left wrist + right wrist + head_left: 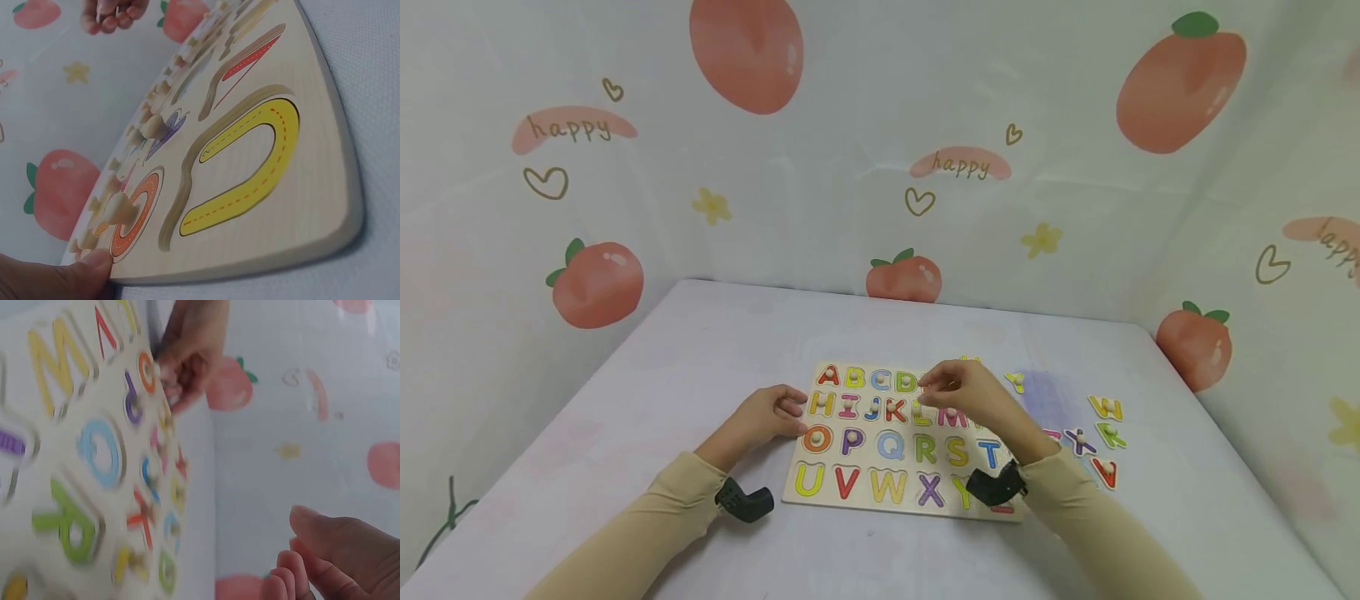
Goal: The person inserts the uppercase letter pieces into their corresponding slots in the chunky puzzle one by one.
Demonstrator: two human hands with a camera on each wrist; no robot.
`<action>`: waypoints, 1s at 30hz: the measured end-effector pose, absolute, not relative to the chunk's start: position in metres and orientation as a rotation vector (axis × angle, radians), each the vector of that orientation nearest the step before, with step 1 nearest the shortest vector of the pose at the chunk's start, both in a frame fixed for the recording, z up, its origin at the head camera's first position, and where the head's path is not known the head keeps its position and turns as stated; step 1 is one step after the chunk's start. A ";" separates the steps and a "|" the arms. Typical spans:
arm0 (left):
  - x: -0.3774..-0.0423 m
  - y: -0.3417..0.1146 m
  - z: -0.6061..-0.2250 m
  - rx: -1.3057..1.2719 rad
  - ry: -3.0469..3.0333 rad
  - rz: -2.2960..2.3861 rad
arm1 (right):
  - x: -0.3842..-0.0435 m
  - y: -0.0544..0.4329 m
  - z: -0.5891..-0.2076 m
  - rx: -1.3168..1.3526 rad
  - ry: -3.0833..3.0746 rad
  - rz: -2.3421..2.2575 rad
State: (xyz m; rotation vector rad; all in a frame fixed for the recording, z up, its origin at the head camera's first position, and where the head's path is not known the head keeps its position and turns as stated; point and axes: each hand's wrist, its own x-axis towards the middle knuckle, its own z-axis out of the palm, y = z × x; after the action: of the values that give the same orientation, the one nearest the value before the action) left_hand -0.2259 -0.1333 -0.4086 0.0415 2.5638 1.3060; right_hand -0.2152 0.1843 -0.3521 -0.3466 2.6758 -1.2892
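A wooden alphabet puzzle board [865,507] lies on the table with coloured letters in rows. Knobbed letter pieces such as the orange O [817,438] and purple P [852,440] sit in the upper rows and at the left. The lower recesses, such as the yellow U [284,134], show printed letters without knobs. My left hand [767,423] touches the board's left edge, its thumb [94,262] beside the O and its fingers loosely bent. My right hand [966,396] hovers over the upper right of the board, thumb and fingertips apart, nothing seen between them; it hides some letters.
Loose knobbed pieces lie right of the board: a yellow W [1107,408], a green R [1111,434], a red V [1105,472], a purple X [1081,442] and a yellow Y [1017,382]. A fruit-print curtain [820,208] hangs behind the white table [700,350].
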 end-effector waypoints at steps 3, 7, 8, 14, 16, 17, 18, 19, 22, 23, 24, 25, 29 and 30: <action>-0.227 -0.134 -0.409 0.053 2.572 1.298 | -0.215 0.212 -0.348 -0.336 2.720 -1.293; -0.228 -0.133 -0.410 0.061 2.574 1.302 | -0.212 0.246 -0.346 -0.213 2.755 -1.275; -0.229 -0.133 -0.410 0.063 2.573 1.301 | -0.211 0.255 -0.346 -0.168 2.763 -1.261; -0.228 -0.133 -0.410 0.050 2.567 1.304 | -0.198 0.297 -0.353 0.014 2.770 -1.234; -0.227 -0.133 -0.409 0.042 2.567 1.306 | -0.192 0.308 -0.356 0.033 2.764 -1.229; -0.227 -0.133 -0.409 0.040 2.567 1.307 | -0.189 0.313 -0.358 0.040 2.765 -1.218; -0.227 -0.133 -0.409 0.044 2.567 1.306 | -0.186 0.318 -0.359 0.043 2.768 -1.208; -0.227 -0.133 -0.409 0.044 2.569 1.306 | -0.183 0.323 -0.361 0.044 2.769 -1.205; -0.227 -0.134 -0.410 0.039 2.570 1.303 | -0.174 0.335 -0.366 0.051 2.777 -1.185; -0.228 -0.134 -0.410 0.043 2.570 1.301 | -0.171 0.338 -0.367 0.049 2.778 -1.178; -0.228 -0.134 -0.410 0.038 2.570 1.303 | -0.169 0.342 -0.369 0.055 2.772 -1.185; -0.228 -0.134 -0.411 0.034 2.569 1.305 | -0.166 0.345 -0.371 0.061 2.766 -1.186; -0.229 -0.135 -0.413 0.050 2.563 1.321 | -0.158 0.355 -0.378 0.113 2.757 -1.146; -0.229 -0.135 -0.413 0.047 2.563 1.326 | -0.157 0.357 -0.379 0.129 2.759 -1.127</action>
State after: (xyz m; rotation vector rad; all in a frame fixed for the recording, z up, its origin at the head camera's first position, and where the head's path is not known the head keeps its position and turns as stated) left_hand -0.2290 -0.1350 -0.4131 0.0469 2.5633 1.3263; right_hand -0.1565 0.3568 -0.3792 0.1293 2.7595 -1.1274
